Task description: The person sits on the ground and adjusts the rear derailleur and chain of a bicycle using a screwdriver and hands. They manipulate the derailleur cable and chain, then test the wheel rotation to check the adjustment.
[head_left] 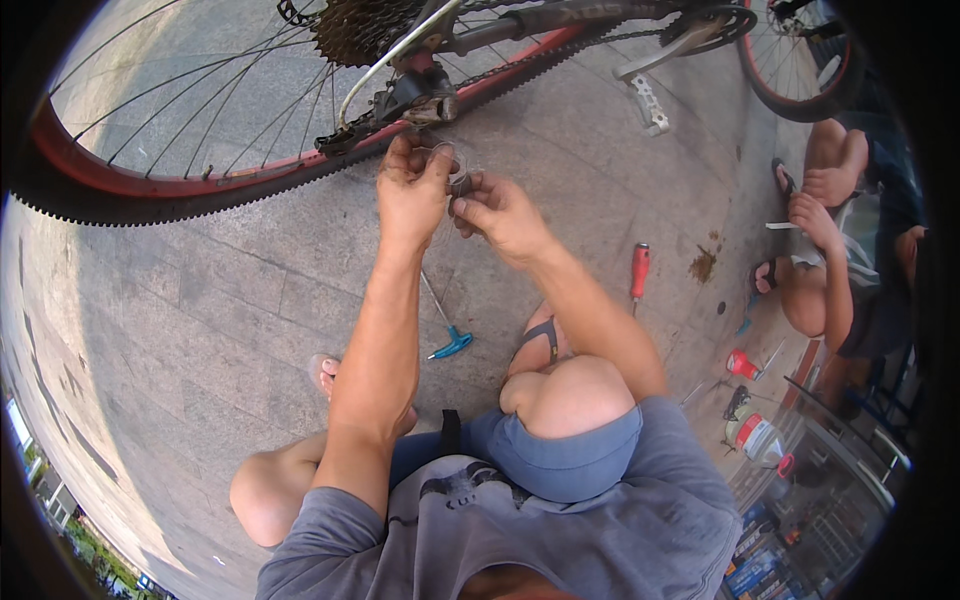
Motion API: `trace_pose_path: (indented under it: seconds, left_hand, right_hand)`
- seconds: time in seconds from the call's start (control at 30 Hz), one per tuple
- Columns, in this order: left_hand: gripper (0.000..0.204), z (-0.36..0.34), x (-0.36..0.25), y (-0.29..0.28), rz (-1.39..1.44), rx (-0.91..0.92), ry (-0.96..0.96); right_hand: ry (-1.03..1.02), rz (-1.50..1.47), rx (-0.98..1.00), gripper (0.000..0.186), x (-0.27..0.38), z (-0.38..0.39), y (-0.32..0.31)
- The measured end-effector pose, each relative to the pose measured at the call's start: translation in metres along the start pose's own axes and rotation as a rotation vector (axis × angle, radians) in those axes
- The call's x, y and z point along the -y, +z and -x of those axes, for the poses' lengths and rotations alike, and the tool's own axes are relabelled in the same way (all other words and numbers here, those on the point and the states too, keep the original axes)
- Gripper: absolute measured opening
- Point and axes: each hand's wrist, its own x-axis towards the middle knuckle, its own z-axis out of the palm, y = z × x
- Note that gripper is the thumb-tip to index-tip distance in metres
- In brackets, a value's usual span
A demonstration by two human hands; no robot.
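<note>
Gray stone floor spread out under everything. Across its far side was a big bike, and its back wheel was like a red and black fence in front of the hands. To the right of the bike, another person sat low. Nearer than the bike, far over to the right, was a clear bottle with red on it. The bike's silver pedal stuck out to the right of the hands.

The left hand was just on the near side of the bike's gear parts, its thumb and fingers pinching a thin loop. The right hand was beside it, fingers curled in close to the loop. I could not tell how tightly they held. A red screwdriver and a blue-handled tool lay on the near side of the bike.

Left of the bike's gears, the edge of a sunny patch curved along the floor. Between the bike's tire and the bent knees was a wide strip, with both forearms reaching over it.
</note>
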Motion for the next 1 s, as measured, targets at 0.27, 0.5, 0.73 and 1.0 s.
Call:
trace_pose_path:
  seconds: [0.27,0.5,0.73,1.0]
  left_hand:
    - [0.014,-0.005,-0.014,-0.007,0.072,0.173,-0.166]
    - [0.013,-0.001,0.001,0.001,0.048,0.045,-0.088]
    - [0.012,-0.006,0.013,0.003,-0.157,-0.024,0.025]
    - [0.019,-0.012,0.024,-0.006,-0.357,-0.033,0.142]
  right_hand:
    - [0.132,0.144,-0.015,0.014,-0.009,0.024,-0.016]
    - [-0.080,0.331,-0.161,0.016,0.003,0.007,-0.003]
    - [-0.422,0.034,-0.245,0.020,0.010,-0.001,0.017]
    - [-0.716,0.756,-0.369,0.009,0.038,0.009,-0.004]
